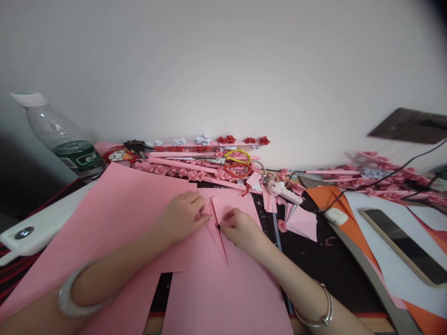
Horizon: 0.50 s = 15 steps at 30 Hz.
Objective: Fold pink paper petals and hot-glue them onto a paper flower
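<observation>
From here, left hand and right hand both pinch a folded pink paper strip, creased lengthwise, tapering to a near point, over pink sheet.

White characters, seemingly 怡宝, stand on the green label of the bottle.

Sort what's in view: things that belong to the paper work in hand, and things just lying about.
Belong, by the look of it:
folded pink paper, at the fingertips of the left hand and right hand
pink sheet beneath it
scissors, unused, probably related
paper flowers, likely the same craft

Lying about, it seems:
water bottle
phone
</observation>
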Motion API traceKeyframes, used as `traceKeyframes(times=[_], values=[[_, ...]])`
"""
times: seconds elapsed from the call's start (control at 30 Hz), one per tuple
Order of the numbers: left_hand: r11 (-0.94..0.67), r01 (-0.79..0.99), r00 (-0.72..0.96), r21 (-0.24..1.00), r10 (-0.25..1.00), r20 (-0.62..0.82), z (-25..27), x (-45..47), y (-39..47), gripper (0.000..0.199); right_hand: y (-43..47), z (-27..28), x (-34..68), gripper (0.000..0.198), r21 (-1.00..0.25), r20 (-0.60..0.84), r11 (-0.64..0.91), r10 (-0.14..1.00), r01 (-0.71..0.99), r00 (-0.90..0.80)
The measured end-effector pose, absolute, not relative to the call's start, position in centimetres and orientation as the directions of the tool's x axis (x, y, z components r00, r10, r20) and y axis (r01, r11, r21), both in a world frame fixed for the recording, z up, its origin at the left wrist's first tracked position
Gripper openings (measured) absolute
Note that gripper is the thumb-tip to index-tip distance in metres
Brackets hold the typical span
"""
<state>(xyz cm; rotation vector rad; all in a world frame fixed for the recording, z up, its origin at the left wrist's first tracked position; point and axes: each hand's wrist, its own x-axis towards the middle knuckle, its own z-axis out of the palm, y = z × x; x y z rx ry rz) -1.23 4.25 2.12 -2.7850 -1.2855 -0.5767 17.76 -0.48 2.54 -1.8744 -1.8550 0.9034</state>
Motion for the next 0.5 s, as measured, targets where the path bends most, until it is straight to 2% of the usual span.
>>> traceKeyframes(times=[0.1,0.17,0.3,0.43,0.5], values=[[-0.646,0.737,0.624,0.198,0.764,0.165,2.0,-1.3,4.0,0.037,-0.4,2.3,17.9,0.020,-0.752,-0.270,-0.171,0.961,0.636,-0.061],[-0.615,0.745,0.608,0.258,0.785,0.115,2.0,-1.2,3.8,0.038,-0.3,2.3,17.9,0.014,-0.822,-0.358,-0.255,0.927,0.510,-0.112],[-0.583,0.715,0.592,0.387,0.799,0.110,2.0,-0.9,3.4,0.033,-0.1,2.7,18.0,0.003,-0.873,-0.454,-0.379,0.861,0.306,-0.231],[-0.563,0.634,0.601,0.530,0.790,0.120,2.0,-0.6,3.3,0.019,0.0,3.5,18.0,0.010,-0.877,-0.469,-0.409,0.843,0.253,-0.263],[-0.571,0.573,0.625,0.587,0.769,0.138,1.9,-0.5,3.3,0.013,-0.1,3.6,17.9,0.007,-0.884,-0.461,-0.414,0.848,0.218,-0.262]])
